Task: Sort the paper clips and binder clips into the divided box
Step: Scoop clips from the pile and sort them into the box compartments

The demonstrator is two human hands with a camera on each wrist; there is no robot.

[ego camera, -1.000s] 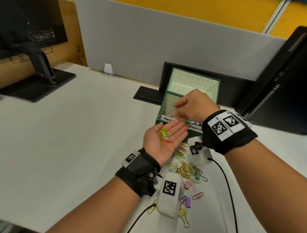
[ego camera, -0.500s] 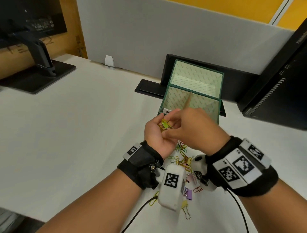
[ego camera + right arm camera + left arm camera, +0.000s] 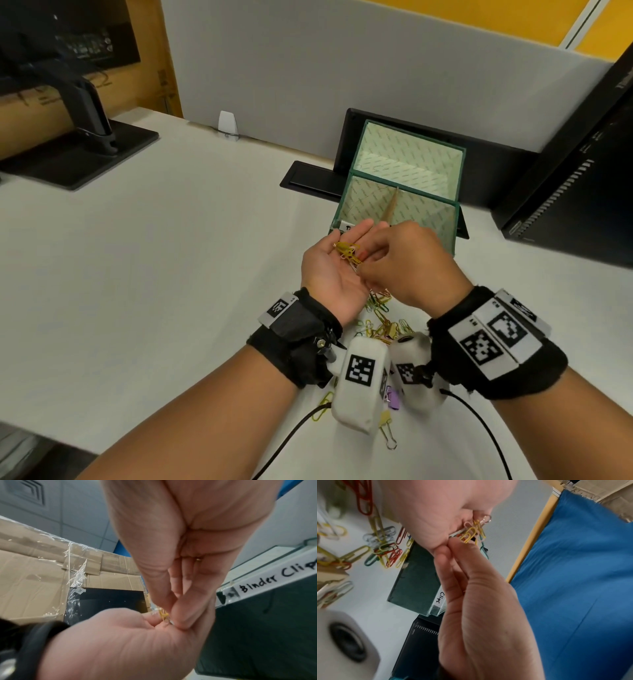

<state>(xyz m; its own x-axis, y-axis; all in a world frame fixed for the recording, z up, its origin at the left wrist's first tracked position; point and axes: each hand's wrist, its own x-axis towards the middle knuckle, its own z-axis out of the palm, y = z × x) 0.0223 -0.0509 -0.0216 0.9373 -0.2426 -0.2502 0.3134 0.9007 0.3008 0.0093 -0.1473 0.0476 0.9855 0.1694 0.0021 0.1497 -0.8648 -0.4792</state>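
Compared with a second ago, when it reached over the box's front edge, the right hand [image 3: 409, 263] has come back onto the left hand [image 3: 334, 265], and the head view has tipped so the divided box [image 3: 455, 219] sits higher in frame. The left palm lies cupped upward, fingers relaxed, carrying a small tangle of paper clips [image 3: 349, 253]; the right hand's grip is a fingertip pinch on that tangle, seen closely in the left wrist view around the yellow clips [image 3: 471, 534]. More loose clips [image 3: 380, 318] lie on the tabletop [image 3: 171, 257] below both wrists, just in front of the box, with a purple binder clip [image 3: 393, 399] and a yellow binder clip [image 3: 386, 425] nearer the person. These wire clips are likely very light, stiff and springy, and they hook into each other, so lifting one probably drags others along. Pinching a single clip by its outer loop and shaking it free looks wisest. Binder clips are bulkier; their folded body offers the surest hold.
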